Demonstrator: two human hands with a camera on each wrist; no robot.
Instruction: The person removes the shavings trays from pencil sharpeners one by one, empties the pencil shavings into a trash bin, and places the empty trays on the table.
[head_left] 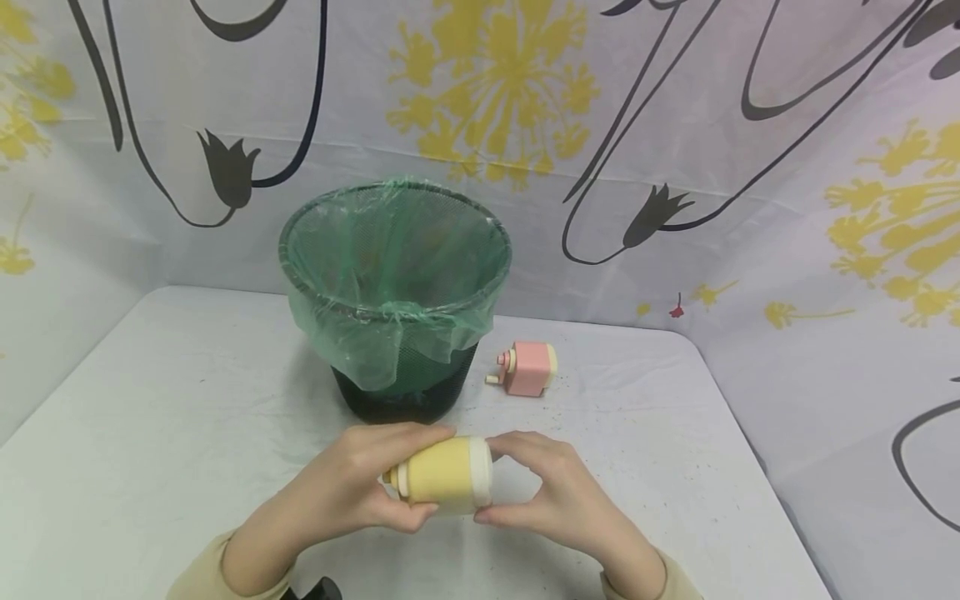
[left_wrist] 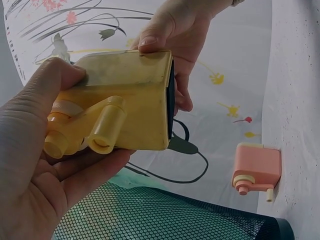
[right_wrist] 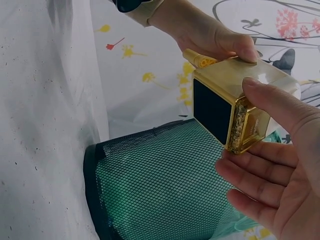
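Observation:
A yellow hand-crank pencil sharpener is held above the table, in front of the bin. My left hand grips its crank end, thumb on one side and fingers on the other. At the opposite, pale end, my right hand pinches the body between thumb and fingertips. The left wrist view shows the crank handle pointing toward that camera. Through the clear shavings drawer in the right wrist view, pencil shavings are visible. The sharpener's dark base faces sideways there.
A black mesh waste bin with a green plastic liner stands just beyond my hands. To its right, a pink pencil sharpener sits on the white-covered table. A patterned cloth hangs behind.

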